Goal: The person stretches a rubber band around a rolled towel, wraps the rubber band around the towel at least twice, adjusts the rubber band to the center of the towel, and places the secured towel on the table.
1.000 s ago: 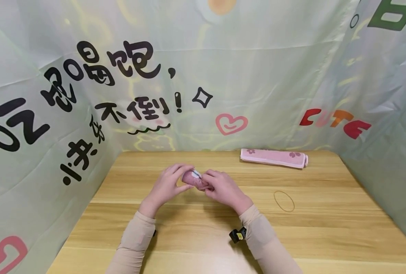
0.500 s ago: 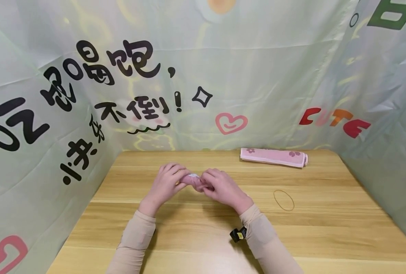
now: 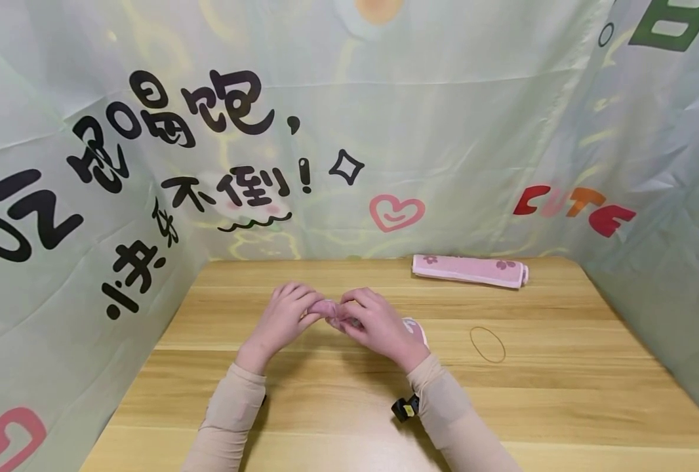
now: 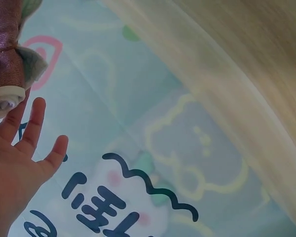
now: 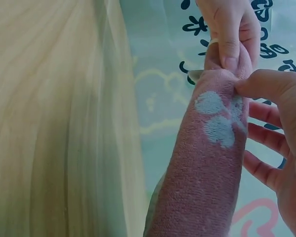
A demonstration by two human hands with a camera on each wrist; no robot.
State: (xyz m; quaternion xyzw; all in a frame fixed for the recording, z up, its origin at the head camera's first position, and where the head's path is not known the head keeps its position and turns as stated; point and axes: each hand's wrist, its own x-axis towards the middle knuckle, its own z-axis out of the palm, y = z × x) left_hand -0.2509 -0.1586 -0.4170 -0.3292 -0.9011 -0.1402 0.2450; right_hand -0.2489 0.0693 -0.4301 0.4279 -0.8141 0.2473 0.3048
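A pink rolled towel (image 3: 324, 308) is held between both hands above the table. My left hand (image 3: 280, 321) grips its left end; in the right wrist view that thumb presses on the roll. With thumb and fingers, my right hand (image 3: 379, 324) pinches the towel near its narrowed part. A long pink stretch with a pale flower pattern (image 5: 219, 118) runs back along the right palm. In the left wrist view, a thin band (image 4: 4, 50) crosses the gathered towel (image 4: 7, 71), and a white-edged coiled end (image 4: 6, 103) shows below it.
A folded pink towel (image 3: 470, 271) with darker flowers lies at the back right of the wooden table (image 3: 326, 406). To the right, a loose rubber band (image 3: 488, 345) rests on the tabletop. Printed fabric walls (image 3: 473, 131) stand along the table's back and sides.
The towel between the hands has turned, and less of it shows there. A pale-patterned end now appears beyond the right wrist. The right hand has shifted slightly left.
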